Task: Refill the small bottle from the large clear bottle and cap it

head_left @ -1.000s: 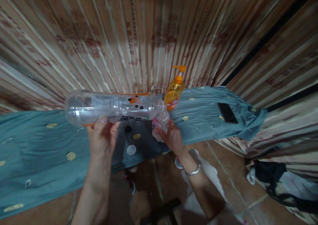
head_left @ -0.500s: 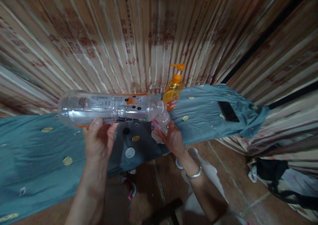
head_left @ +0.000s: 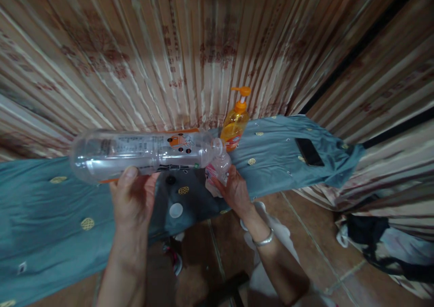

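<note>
A curtain (head_left: 217,49) backs everything, its red characters too blurred to read. The cloth-covered surface (head_left: 271,162) runs beneath it, a stretch of cloth separating pump bottle from phone. The large bottle (head_left: 118,151) lies level above the surface, its fine print illegible beside an orange cartoon; it sits further left than a second ago. The left hand (head_left: 134,196) grips it from below. The pump bottle (head_left: 234,126) stands near the back edge, its red label unreadable. The right hand (head_left: 235,189) grips the small bottle (head_left: 221,162), whose neck is at the large bottle's mouth; contact is unclear. The phone (head_left: 309,152) lies toward the right end, the white disc (head_left: 176,210) near the front edge.
</note>
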Demonstrator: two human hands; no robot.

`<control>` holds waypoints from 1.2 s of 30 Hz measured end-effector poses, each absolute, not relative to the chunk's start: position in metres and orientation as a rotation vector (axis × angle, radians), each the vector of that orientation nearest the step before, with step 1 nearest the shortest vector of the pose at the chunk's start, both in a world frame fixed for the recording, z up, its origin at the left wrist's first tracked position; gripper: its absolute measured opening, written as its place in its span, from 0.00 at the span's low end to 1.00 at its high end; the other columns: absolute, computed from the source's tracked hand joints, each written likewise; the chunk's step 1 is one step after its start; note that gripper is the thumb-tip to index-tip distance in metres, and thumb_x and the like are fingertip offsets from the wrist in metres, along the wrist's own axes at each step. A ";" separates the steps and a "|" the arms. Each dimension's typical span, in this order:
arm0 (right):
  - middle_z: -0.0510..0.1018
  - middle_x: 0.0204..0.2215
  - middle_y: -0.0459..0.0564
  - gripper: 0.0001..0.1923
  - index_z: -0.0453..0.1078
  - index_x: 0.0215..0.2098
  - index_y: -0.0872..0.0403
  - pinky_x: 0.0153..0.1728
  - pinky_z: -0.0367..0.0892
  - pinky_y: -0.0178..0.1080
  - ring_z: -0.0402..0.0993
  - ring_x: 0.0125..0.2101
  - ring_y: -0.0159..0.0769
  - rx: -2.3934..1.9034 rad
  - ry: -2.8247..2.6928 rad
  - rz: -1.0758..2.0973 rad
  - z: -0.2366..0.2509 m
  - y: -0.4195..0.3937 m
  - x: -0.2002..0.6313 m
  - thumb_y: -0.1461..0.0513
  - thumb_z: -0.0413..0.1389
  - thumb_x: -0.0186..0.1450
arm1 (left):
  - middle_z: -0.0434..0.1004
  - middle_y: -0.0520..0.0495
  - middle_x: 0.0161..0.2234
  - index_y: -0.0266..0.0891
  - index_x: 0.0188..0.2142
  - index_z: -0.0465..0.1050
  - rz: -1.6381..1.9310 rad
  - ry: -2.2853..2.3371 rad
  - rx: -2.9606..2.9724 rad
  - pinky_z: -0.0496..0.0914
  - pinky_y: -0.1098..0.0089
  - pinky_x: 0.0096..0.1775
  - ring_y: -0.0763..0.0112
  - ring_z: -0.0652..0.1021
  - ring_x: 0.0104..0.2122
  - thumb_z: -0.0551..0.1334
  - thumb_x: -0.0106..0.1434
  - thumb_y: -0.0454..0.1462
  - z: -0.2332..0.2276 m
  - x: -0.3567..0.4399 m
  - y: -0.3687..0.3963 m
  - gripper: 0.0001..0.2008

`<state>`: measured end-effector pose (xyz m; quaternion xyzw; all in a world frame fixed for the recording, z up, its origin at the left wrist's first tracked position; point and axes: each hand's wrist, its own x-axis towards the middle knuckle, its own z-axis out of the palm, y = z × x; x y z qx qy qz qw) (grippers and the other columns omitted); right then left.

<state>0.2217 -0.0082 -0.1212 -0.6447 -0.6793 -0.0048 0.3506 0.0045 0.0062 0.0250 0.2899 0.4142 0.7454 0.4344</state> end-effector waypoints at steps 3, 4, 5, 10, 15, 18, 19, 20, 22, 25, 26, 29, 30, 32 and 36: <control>0.84 0.38 0.61 0.27 0.68 0.61 0.58 0.38 0.83 0.53 0.84 0.38 0.51 -1.675 -1.760 0.008 -0.120 -0.008 0.221 0.44 0.54 0.78 | 0.87 0.51 0.35 0.50 0.37 0.82 1.873 1.029 0.698 0.80 0.65 0.35 0.56 0.86 0.41 0.82 0.40 0.47 0.023 0.003 0.005 0.24; 0.84 0.38 0.62 0.27 0.68 0.61 0.58 0.38 0.83 0.53 0.84 0.38 0.51 -1.681 -1.760 0.014 -0.120 -0.008 0.221 0.45 0.54 0.78 | 0.87 0.52 0.35 0.50 0.35 0.82 1.875 1.029 0.692 0.80 0.64 0.35 0.57 0.86 0.40 0.82 0.40 0.47 0.022 0.002 0.004 0.22; 0.84 0.38 0.62 0.27 0.68 0.61 0.59 0.38 0.83 0.53 0.83 0.38 0.52 -1.687 -1.758 0.019 -0.120 -0.008 0.221 0.45 0.55 0.78 | 0.86 0.52 0.35 0.49 0.34 0.81 1.874 1.029 0.694 0.81 0.63 0.36 0.57 0.86 0.39 0.82 0.40 0.47 0.020 0.001 0.003 0.21; 0.84 0.39 0.61 0.26 0.67 0.63 0.58 0.39 0.84 0.53 0.84 0.40 0.51 -1.689 -1.743 0.010 -0.122 -0.007 0.219 0.48 0.58 0.77 | 0.85 0.51 0.34 0.52 0.34 0.79 1.815 1.024 0.795 0.81 0.53 0.43 0.49 0.85 0.46 0.81 0.44 0.50 0.016 -0.006 0.001 0.20; 0.84 0.39 0.60 0.26 0.66 0.64 0.58 0.38 0.84 0.52 0.84 0.38 0.51 -1.643 -1.735 -0.064 -0.126 -0.007 0.218 0.48 0.58 0.77 | 0.83 0.51 0.33 0.51 0.34 0.78 1.830 1.009 0.797 0.79 0.53 0.42 0.50 0.84 0.45 0.82 0.42 0.50 0.013 -0.007 0.003 0.23; 0.83 0.37 0.60 0.27 0.66 0.63 0.60 0.37 0.83 0.51 0.84 0.37 0.51 -1.619 -1.727 -0.114 -0.128 -0.006 0.217 0.47 0.56 0.78 | 0.82 0.53 0.31 0.48 0.31 0.76 1.864 0.998 0.758 0.79 0.57 0.40 0.55 0.84 0.40 0.83 0.38 0.50 0.012 -0.006 0.005 0.26; 0.83 0.37 0.60 0.27 0.66 0.62 0.60 0.37 0.83 0.51 0.84 0.37 0.51 -1.617 -1.722 -0.125 -0.129 -0.005 0.217 0.46 0.55 0.78 | 0.82 0.54 0.30 0.47 0.30 0.75 1.869 1.000 0.742 0.78 0.58 0.40 0.57 0.83 0.39 0.84 0.37 0.50 0.012 -0.006 0.005 0.26; 0.83 0.37 0.60 0.27 0.66 0.62 0.60 0.36 0.83 0.51 0.84 0.37 0.51 -1.616 -1.720 -0.129 -0.129 -0.005 0.217 0.46 0.54 0.79 | 0.81 0.55 0.29 0.46 0.29 0.74 1.872 1.004 0.728 0.79 0.59 0.40 0.59 0.83 0.37 0.84 0.36 0.49 0.012 -0.006 0.005 0.26; 0.83 0.37 0.60 0.27 0.66 0.62 0.59 0.36 0.83 0.52 0.83 0.37 0.51 -1.615 -1.724 -0.126 -0.130 -0.005 0.217 0.45 0.52 0.79 | 0.81 0.56 0.28 0.46 0.28 0.73 1.869 1.005 0.721 0.79 0.60 0.40 0.62 0.82 0.36 0.84 0.37 0.48 0.011 -0.007 0.005 0.26; 0.83 0.37 0.61 0.29 0.66 0.61 0.60 0.36 0.83 0.51 0.83 0.36 0.51 -1.607 -1.729 -0.137 -0.129 -0.005 0.216 0.44 0.51 0.79 | 0.81 0.55 0.30 0.46 0.30 0.74 1.868 0.994 0.750 0.79 0.59 0.43 0.60 0.83 0.39 0.82 0.42 0.49 0.008 -0.008 0.004 0.24; 0.83 0.36 0.61 0.29 0.66 0.61 0.61 0.36 0.83 0.50 0.83 0.36 0.50 -1.608 -1.726 -0.150 -0.129 -0.005 0.216 0.43 0.51 0.79 | 0.82 0.54 0.32 0.46 0.31 0.75 1.860 0.989 0.771 0.79 0.58 0.44 0.58 0.84 0.41 0.82 0.44 0.49 0.007 -0.009 0.004 0.23; 0.82 0.35 0.61 0.32 0.66 0.61 0.63 0.35 0.82 0.48 0.83 0.35 0.49 -1.609 -1.729 -0.175 -0.130 -0.005 0.217 0.42 0.50 0.79 | 0.83 0.52 0.34 0.48 0.32 0.75 1.842 0.975 0.815 0.80 0.55 0.44 0.54 0.84 0.46 0.81 0.46 0.49 0.005 -0.010 0.004 0.21; 0.82 0.35 0.61 0.32 0.66 0.61 0.63 0.34 0.82 0.48 0.83 0.35 0.49 -1.606 -1.735 -0.176 -0.130 -0.005 0.217 0.42 0.50 0.79 | 0.83 0.52 0.34 0.48 0.31 0.74 1.844 0.974 0.813 0.80 0.55 0.44 0.53 0.84 0.46 0.81 0.45 0.49 0.006 -0.009 0.005 0.21; 0.82 0.35 0.61 0.33 0.66 0.61 0.64 0.34 0.82 0.49 0.83 0.35 0.50 -1.600 -1.743 -0.171 -0.131 -0.004 0.218 0.42 0.50 0.79 | 0.83 0.52 0.33 0.47 0.28 0.73 1.864 0.980 0.774 0.80 0.58 0.41 0.55 0.84 0.44 0.81 0.43 0.48 0.007 -0.007 0.006 0.22; 0.83 0.37 0.63 0.32 0.66 0.63 0.63 0.35 0.83 0.50 0.84 0.38 0.52 -1.594 -1.742 -0.142 -0.132 -0.003 0.219 0.43 0.54 0.78 | 0.82 0.52 0.32 0.47 0.28 0.73 1.881 0.984 0.724 0.81 0.57 0.41 0.55 0.84 0.42 0.82 0.40 0.49 0.010 -0.003 0.007 0.23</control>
